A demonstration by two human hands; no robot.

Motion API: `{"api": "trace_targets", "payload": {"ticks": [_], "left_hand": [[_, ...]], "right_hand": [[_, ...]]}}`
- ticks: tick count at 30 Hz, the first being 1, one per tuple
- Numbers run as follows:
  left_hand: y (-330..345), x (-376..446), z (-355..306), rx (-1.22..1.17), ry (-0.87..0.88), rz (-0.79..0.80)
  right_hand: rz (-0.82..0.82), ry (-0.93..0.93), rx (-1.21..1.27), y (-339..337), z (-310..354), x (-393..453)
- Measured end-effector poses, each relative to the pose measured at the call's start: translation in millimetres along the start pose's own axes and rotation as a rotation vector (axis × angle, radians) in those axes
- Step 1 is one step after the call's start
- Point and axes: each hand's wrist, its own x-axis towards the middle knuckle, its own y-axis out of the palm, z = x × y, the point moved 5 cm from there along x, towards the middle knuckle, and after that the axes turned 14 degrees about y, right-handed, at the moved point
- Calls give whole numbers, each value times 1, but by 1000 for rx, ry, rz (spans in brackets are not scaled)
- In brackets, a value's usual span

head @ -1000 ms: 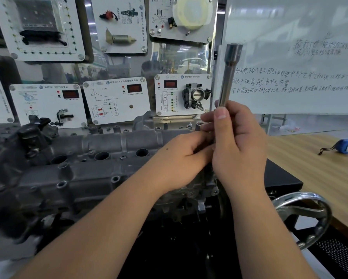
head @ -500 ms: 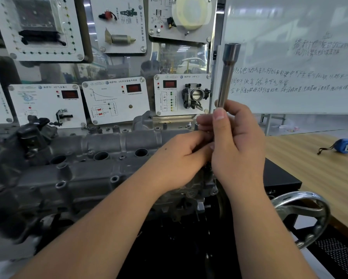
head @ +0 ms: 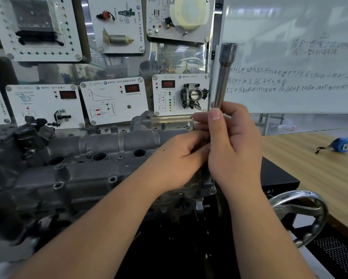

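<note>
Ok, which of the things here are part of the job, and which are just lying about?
In the job: long socket, held up in the right hand; left hand at its lower end; engine under both hands.
Lying about: tape measure on the wooden table; handwheel; whiteboard; wall panels.

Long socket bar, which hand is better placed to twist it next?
Probably the right hand: it grips the socket bar round its shaft, while the left hand only pinches at its hidden base.
</note>
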Motion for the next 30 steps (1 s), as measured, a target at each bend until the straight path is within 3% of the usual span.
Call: {"api": "trace_targets", "payload": {"ticks": [18,22,30], "left_hand": [[0,-1,-1,39,6,18],[2,1,0,82,6,12],[-1,-2,-3,2,-1,15]], "right_hand": [[-5,-23,-18,4,3,-3],[1,45,49,1,-3,-1],[13,-4,-41,2,2,0]]}}
